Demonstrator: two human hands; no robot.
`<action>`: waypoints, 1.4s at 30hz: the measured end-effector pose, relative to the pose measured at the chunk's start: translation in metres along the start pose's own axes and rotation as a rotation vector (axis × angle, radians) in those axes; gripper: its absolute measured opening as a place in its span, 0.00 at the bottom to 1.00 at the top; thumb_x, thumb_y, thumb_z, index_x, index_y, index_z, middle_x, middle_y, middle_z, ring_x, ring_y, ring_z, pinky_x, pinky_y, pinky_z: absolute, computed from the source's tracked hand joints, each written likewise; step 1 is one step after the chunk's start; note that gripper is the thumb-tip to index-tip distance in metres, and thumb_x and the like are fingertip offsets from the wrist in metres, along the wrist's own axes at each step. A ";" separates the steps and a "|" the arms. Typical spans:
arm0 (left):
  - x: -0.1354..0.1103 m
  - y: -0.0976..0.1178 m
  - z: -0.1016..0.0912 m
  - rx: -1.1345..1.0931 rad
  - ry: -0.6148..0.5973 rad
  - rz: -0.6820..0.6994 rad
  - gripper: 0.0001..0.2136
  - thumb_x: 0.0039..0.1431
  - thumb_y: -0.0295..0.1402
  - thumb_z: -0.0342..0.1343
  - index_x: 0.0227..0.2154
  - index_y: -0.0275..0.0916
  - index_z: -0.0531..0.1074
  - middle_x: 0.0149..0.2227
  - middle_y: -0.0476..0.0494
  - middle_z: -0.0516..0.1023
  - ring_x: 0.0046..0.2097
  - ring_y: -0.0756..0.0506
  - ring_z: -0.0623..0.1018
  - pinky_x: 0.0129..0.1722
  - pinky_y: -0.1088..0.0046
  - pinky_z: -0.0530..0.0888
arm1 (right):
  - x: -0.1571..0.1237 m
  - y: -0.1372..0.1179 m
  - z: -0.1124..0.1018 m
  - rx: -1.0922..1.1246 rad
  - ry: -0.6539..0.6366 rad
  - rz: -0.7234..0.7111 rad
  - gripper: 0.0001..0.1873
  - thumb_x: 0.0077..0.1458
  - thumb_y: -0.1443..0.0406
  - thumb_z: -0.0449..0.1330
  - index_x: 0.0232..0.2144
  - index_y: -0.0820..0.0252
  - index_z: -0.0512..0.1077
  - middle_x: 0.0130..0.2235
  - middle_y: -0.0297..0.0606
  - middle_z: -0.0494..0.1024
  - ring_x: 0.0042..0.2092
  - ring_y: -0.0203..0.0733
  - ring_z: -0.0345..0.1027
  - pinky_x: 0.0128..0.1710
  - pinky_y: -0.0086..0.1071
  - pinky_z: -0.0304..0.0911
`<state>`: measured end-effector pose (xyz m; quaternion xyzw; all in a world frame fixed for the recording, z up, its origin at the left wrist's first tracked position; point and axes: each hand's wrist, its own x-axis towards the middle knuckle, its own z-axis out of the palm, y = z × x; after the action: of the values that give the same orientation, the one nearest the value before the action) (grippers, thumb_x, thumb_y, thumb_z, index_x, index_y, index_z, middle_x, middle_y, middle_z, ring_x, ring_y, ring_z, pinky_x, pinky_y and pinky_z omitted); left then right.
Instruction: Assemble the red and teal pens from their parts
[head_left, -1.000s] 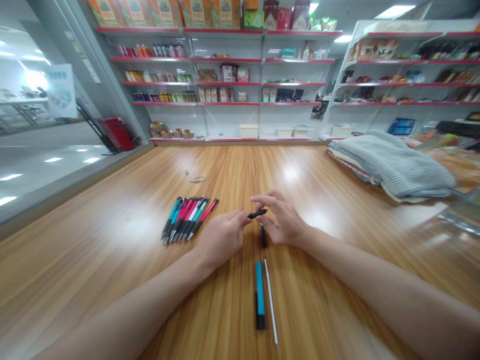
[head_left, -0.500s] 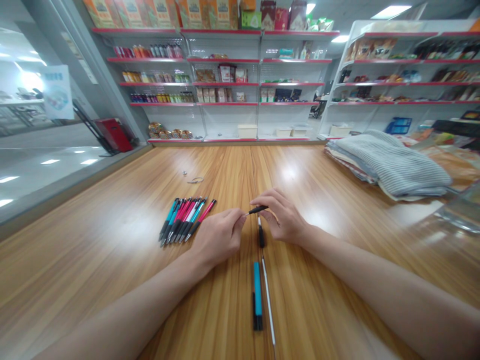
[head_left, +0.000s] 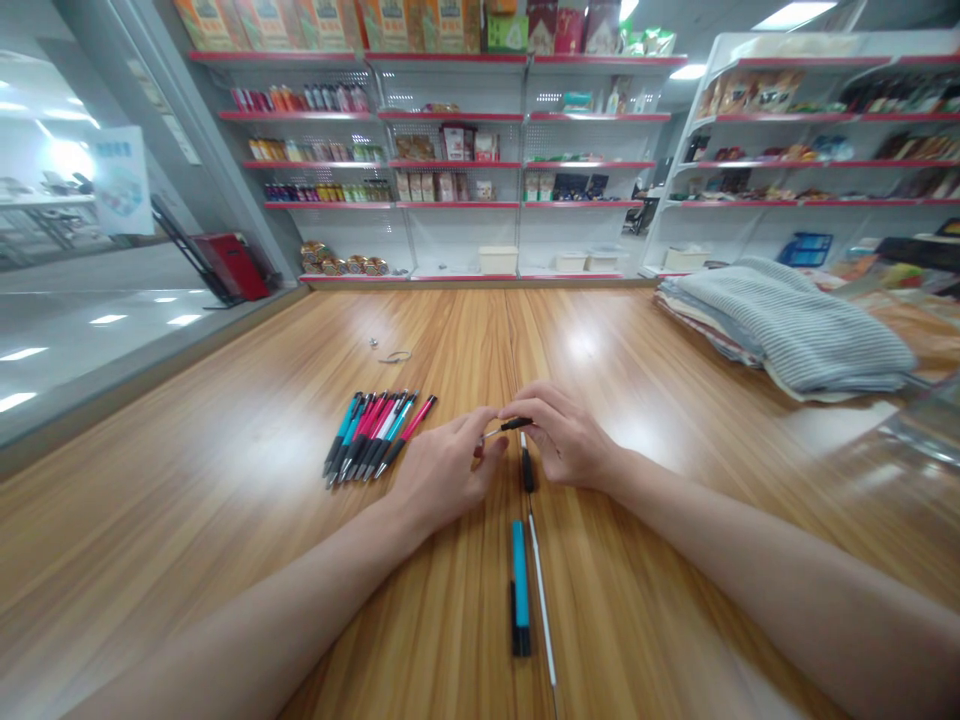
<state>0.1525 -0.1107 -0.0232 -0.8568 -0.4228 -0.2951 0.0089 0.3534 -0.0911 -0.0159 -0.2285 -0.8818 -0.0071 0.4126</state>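
My left hand (head_left: 442, 470) and my right hand (head_left: 566, 435) meet above the wooden table (head_left: 225, 520). Between their fingertips is a small black pen tip piece (head_left: 514, 425) with a thin metal bit poking toward the left hand; both hands pinch it. Just below the hands lies another black pen part (head_left: 527, 470). Nearer to me lie a blue pen barrel (head_left: 519, 585) and a thin white refill (head_left: 543, 610). A row of several blue, red and white pens (head_left: 375, 435) lies left of my left hand.
A folded grey striped cloth pile (head_left: 787, 325) sits at the right of the table. A small metal spring and ring (head_left: 390, 355) lie farther back. Store shelves (head_left: 465, 160) with goods stand behind the table.
The hands have closed together; the black piece between the fingertips now shows a thin metal bit on its left end, and my left fingers have risen to it.
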 end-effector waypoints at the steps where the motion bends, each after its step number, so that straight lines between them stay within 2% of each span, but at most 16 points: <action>1: 0.000 0.000 0.001 0.001 -0.011 0.013 0.13 0.64 0.37 0.47 0.48 0.41 0.66 0.33 0.47 0.77 0.32 0.48 0.76 0.32 0.74 0.68 | 0.000 0.000 0.000 -0.003 -0.005 -0.004 0.20 0.53 0.73 0.53 0.48 0.57 0.65 0.40 0.43 0.70 0.43 0.45 0.64 0.42 0.41 0.65; 5: 0.000 -0.002 0.003 -0.008 -0.050 0.028 0.09 0.65 0.33 0.45 0.44 0.40 0.67 0.37 0.44 0.78 0.37 0.46 0.77 0.33 0.74 0.69 | 0.000 0.000 0.000 -0.016 -0.032 -0.010 0.18 0.53 0.72 0.54 0.47 0.58 0.66 0.40 0.43 0.70 0.43 0.46 0.64 0.43 0.41 0.64; 10: -0.002 -0.002 0.002 -0.032 -0.090 -0.016 0.07 0.60 0.24 0.46 0.36 0.38 0.68 0.37 0.44 0.77 0.37 0.47 0.77 0.35 0.73 0.69 | -0.003 0.005 0.001 -0.072 -0.067 0.020 0.20 0.51 0.74 0.53 0.47 0.58 0.68 0.40 0.43 0.68 0.43 0.45 0.63 0.42 0.39 0.63; 13: -0.001 -0.001 0.001 0.007 -0.072 -0.011 0.06 0.63 0.29 0.45 0.35 0.38 0.68 0.34 0.44 0.77 0.34 0.47 0.76 0.32 0.73 0.67 | -0.005 0.007 0.002 -0.095 -0.073 0.026 0.19 0.51 0.75 0.52 0.45 0.58 0.70 0.39 0.42 0.66 0.41 0.43 0.62 0.41 0.38 0.63; 17: 0.000 0.000 0.001 0.065 -0.051 0.009 0.12 0.65 0.37 0.44 0.30 0.39 0.67 0.28 0.46 0.75 0.29 0.49 0.73 0.28 0.73 0.62 | -0.005 0.008 0.002 -0.113 -0.098 0.026 0.16 0.50 0.74 0.53 0.41 0.59 0.71 0.39 0.42 0.65 0.40 0.42 0.61 0.40 0.37 0.62; 24: 0.000 0.001 -0.001 0.102 -0.120 0.010 0.15 0.66 0.37 0.41 0.27 0.38 0.67 0.28 0.46 0.75 0.29 0.48 0.73 0.28 0.72 0.60 | -0.003 0.006 0.000 -0.092 -0.116 0.044 0.10 0.52 0.72 0.53 0.37 0.61 0.71 0.38 0.42 0.65 0.39 0.42 0.60 0.39 0.36 0.61; 28: -0.001 0.001 -0.002 0.126 -0.152 -0.016 0.16 0.66 0.38 0.40 0.26 0.39 0.66 0.28 0.46 0.75 0.30 0.48 0.74 0.29 0.72 0.60 | -0.003 0.006 -0.001 -0.071 -0.098 0.080 0.11 0.53 0.73 0.52 0.37 0.62 0.71 0.38 0.42 0.65 0.40 0.42 0.61 0.38 0.35 0.61; 33: -0.001 0.000 -0.001 0.149 -0.158 -0.034 0.17 0.66 0.40 0.40 0.25 0.39 0.64 0.28 0.46 0.74 0.30 0.47 0.74 0.29 0.71 0.60 | -0.003 0.012 0.000 -0.046 0.015 0.210 0.11 0.56 0.73 0.49 0.38 0.62 0.70 0.36 0.42 0.68 0.40 0.41 0.63 0.41 0.36 0.61; 37: -0.001 0.001 -0.001 0.151 -0.163 -0.035 0.17 0.66 0.40 0.40 0.25 0.39 0.64 0.28 0.46 0.74 0.31 0.47 0.74 0.29 0.71 0.59 | -0.005 0.017 0.001 0.068 0.119 0.377 0.06 0.58 0.68 0.53 0.37 0.62 0.69 0.33 0.38 0.71 0.37 0.39 0.65 0.39 0.33 0.61; 40: -0.001 0.001 -0.001 0.139 -0.162 -0.034 0.17 0.66 0.39 0.40 0.25 0.39 0.64 0.28 0.47 0.74 0.31 0.48 0.73 0.29 0.71 0.59 | -0.008 0.023 -0.001 0.272 0.072 0.508 0.06 0.56 0.64 0.56 0.33 0.63 0.68 0.30 0.36 0.71 0.32 0.36 0.65 0.33 0.29 0.60; 42: -0.002 0.001 -0.001 0.134 -0.162 -0.034 0.16 0.66 0.39 0.40 0.25 0.39 0.64 0.28 0.47 0.75 0.30 0.48 0.73 0.29 0.71 0.59 | -0.010 0.028 -0.005 0.454 -0.057 0.548 0.09 0.55 0.61 0.57 0.30 0.64 0.68 0.27 0.34 0.70 0.29 0.33 0.63 0.29 0.27 0.58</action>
<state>0.1516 -0.1127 -0.0226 -0.8680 -0.4555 -0.1961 0.0268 0.3735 -0.0708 -0.0248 -0.3592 -0.7779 0.3062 0.4147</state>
